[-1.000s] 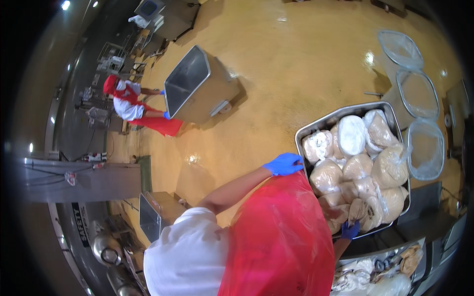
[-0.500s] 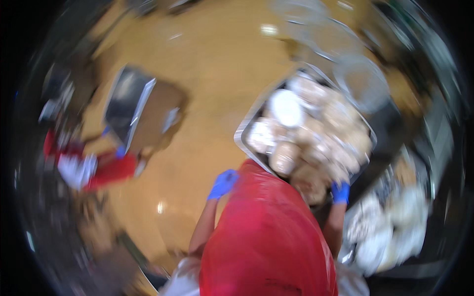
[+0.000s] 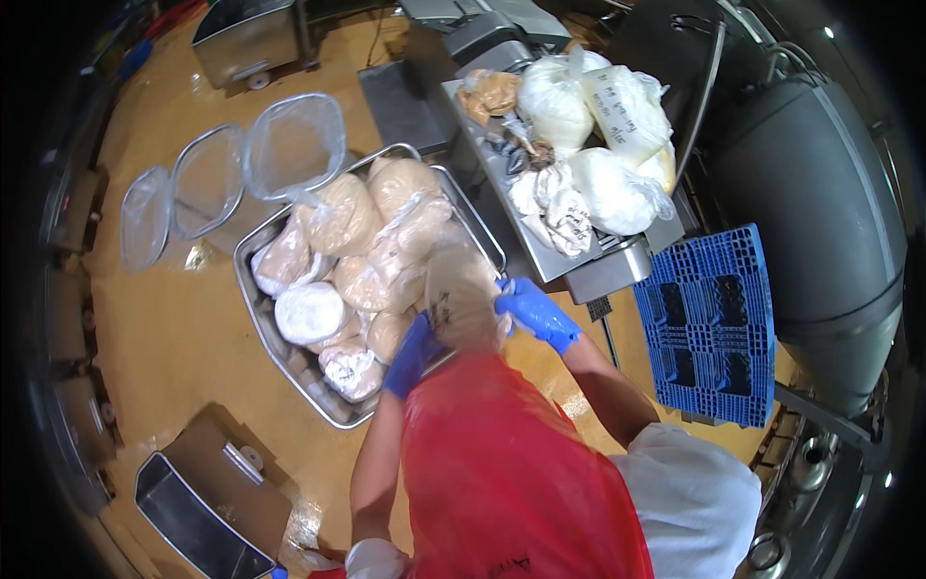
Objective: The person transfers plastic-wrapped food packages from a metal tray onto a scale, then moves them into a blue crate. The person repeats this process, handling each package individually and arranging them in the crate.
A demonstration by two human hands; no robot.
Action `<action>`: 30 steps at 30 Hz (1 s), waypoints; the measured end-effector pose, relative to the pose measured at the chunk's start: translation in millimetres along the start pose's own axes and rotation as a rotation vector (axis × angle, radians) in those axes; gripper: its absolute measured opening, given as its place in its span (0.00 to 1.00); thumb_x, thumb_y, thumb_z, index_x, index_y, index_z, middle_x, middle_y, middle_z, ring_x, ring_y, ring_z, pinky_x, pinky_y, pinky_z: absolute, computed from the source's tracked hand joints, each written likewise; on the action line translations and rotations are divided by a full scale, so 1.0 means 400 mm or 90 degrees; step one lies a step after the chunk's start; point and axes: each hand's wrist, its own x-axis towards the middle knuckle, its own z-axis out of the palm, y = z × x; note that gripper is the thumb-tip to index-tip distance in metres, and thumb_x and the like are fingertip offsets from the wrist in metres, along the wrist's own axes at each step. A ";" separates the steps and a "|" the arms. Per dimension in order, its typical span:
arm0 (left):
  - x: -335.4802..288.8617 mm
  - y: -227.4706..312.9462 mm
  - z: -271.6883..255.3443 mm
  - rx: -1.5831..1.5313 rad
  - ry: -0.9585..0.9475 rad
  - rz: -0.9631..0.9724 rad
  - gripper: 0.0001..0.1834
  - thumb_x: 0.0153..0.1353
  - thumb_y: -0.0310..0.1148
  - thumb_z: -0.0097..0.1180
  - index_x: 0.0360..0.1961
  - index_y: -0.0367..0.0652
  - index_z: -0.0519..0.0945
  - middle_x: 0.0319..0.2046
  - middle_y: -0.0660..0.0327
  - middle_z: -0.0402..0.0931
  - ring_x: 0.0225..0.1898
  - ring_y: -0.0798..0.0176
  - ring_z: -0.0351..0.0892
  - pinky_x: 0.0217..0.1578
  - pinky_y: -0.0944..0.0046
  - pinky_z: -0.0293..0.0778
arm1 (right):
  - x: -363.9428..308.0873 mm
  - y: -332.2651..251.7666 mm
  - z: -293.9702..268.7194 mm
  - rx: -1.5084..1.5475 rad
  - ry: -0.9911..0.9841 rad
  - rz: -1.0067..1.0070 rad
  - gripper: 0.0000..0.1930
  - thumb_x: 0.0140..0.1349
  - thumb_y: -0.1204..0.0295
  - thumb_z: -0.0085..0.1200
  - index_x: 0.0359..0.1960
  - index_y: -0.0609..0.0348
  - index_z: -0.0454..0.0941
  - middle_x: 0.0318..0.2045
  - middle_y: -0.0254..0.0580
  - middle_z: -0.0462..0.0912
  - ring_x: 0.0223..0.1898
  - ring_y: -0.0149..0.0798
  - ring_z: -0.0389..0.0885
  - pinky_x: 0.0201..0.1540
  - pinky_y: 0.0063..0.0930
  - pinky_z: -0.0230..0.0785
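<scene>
A tan-filled clear plastic bag [image 3: 461,294] with dark handwriting is between my hands, over the near right edge of a metal tub [image 3: 286,359]. My right hand [image 3: 536,314], in a blue glove, is closed on the bag's right side. My left hand [image 3: 412,353], also gloved in blue, grips its lower left side; some of those fingers are hidden. Several more tan bags [image 3: 340,214] fill the tub. Among them lie a round white bag [image 3: 311,313] and a smaller white-wrapped bag [image 3: 351,371].
Three clear-lined bins [image 3: 294,145] stand beyond the tub at left. A steel table [image 3: 540,253] with white bags [image 3: 617,190] is at right, next to a blue pallet [image 3: 714,323] and a large grey vessel [image 3: 834,203]. Another metal cart [image 3: 207,497] stands at lower left.
The view has swung right, bringing the steel table and blue pallet ahead. My left hand has come from beside the apron to the tan bag, which both hands now hold.
</scene>
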 end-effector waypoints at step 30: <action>-0.478 -0.110 0.107 -0.284 0.483 0.506 0.36 0.61 0.51 0.46 0.66 0.41 0.58 0.63 0.49 0.59 0.62 0.44 0.62 0.62 0.41 0.59 | 0.560 0.370 -0.028 -0.385 0.248 0.173 0.69 0.33 0.50 0.73 0.70 0.54 0.31 0.58 0.65 0.64 0.56 0.55 0.70 0.57 0.42 0.66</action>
